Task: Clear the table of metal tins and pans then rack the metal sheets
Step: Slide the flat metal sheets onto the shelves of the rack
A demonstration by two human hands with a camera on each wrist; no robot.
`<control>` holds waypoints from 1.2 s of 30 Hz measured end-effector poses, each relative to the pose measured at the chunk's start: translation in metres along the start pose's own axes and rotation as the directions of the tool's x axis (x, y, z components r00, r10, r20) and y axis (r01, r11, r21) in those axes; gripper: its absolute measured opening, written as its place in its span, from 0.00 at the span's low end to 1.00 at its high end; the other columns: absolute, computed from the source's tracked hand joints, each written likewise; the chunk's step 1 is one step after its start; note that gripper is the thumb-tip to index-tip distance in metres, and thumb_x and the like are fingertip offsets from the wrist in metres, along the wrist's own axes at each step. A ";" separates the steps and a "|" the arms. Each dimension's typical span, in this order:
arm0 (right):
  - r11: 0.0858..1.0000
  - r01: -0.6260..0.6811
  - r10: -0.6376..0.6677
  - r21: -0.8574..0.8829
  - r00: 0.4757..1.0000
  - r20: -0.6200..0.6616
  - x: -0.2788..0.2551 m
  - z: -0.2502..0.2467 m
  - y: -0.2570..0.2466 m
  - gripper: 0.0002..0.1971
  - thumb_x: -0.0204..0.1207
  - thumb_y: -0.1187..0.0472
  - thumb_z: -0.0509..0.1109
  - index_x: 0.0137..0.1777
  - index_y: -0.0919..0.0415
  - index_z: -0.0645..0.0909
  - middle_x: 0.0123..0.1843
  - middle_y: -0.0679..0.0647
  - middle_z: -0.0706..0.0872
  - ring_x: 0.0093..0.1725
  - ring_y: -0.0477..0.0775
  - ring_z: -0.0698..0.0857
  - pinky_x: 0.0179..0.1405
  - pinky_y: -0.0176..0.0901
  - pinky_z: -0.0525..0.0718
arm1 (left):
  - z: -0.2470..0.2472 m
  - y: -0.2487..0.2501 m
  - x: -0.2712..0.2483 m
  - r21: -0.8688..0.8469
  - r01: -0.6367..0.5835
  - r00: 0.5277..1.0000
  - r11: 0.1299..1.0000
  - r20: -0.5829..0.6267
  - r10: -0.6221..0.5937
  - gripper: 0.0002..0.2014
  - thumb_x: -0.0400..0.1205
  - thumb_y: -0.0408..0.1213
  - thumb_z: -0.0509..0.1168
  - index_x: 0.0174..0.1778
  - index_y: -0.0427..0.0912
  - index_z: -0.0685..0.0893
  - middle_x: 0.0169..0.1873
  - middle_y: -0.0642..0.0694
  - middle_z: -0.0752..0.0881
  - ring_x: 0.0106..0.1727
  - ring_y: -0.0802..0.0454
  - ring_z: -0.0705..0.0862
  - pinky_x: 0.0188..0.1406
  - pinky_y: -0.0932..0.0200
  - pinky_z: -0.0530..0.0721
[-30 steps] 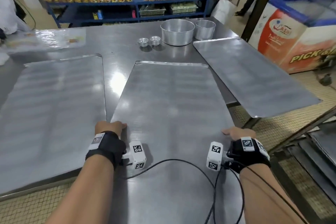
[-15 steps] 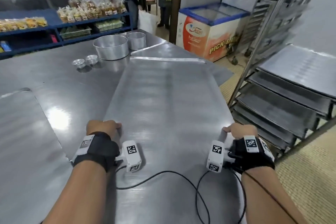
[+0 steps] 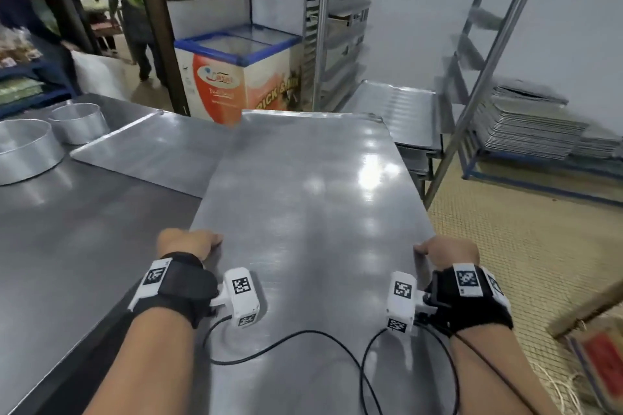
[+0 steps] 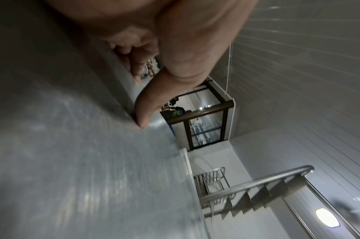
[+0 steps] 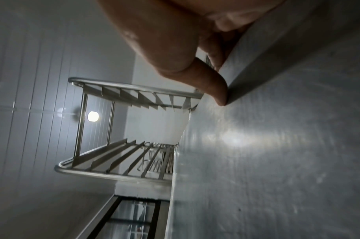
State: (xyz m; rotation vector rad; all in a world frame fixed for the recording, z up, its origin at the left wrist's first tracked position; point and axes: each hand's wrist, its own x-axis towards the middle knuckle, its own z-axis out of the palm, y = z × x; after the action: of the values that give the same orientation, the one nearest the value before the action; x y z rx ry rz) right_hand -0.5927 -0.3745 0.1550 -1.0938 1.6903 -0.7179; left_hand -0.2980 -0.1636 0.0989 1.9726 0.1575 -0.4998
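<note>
I carry a large metal sheet level in front of me, partly off the steel table. My left hand grips its left edge, thumb on top and fingers curled under, as the left wrist view shows on the sheet. My right hand grips the right edge the same way on the sheet. Another metal sheet lies on the table. Two round pans, a large pan and a smaller pan, stand at the table's far left.
A tall metal rack stands ahead on the right, with racked sheets low in it. More sheets are stacked on a low blue frame. A chest freezer and a second rack stand behind. People stand at the far left.
I have turned to the right with the sheet in both hands. The table and pans slid to the left of view and the rack came in front of me.
</note>
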 end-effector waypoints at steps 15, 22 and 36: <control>0.975 -0.152 0.165 0.164 0.984 -0.071 0.132 -0.029 -0.028 0.16 0.77 0.70 0.73 0.61 0.79 0.81 0.59 0.72 0.86 0.62 0.67 0.85 0.26 0.33 0.76 | 0.171 0.087 0.030 0.103 -0.115 0.980 0.988 0.172 0.096 0.27 0.57 0.38 0.86 0.49 0.32 0.88 0.50 0.36 0.91 0.52 0.37 0.91 0.58 0.47 0.87; 0.988 -0.148 0.154 0.053 0.981 -0.118 0.169 -0.021 -0.044 0.12 0.75 0.75 0.73 0.35 0.75 0.72 0.40 0.61 0.79 0.42 0.58 0.79 0.36 0.44 0.76 | 0.218 0.113 0.051 0.179 -0.104 0.982 0.978 0.176 0.072 0.22 0.67 0.36 0.84 0.52 0.29 0.88 0.50 0.34 0.90 0.51 0.37 0.90 0.53 0.48 0.87; 0.987 -0.161 0.158 -0.010 0.979 -0.127 0.238 0.047 -0.088 0.14 0.73 0.74 0.75 0.58 0.79 0.82 0.44 0.63 0.83 0.40 0.60 0.82 0.29 0.42 0.76 | 0.281 0.166 0.130 0.155 -0.118 0.966 0.981 0.246 0.077 0.19 0.67 0.33 0.82 0.49 0.29 0.84 0.46 0.33 0.90 0.43 0.38 0.89 0.52 0.44 0.88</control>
State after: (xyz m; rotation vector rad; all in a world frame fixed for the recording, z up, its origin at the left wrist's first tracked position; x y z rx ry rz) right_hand -0.5516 -0.6262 0.1163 -0.9298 1.8727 -0.6801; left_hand -0.2035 -0.5018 0.0807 2.0532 -0.1382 -0.6998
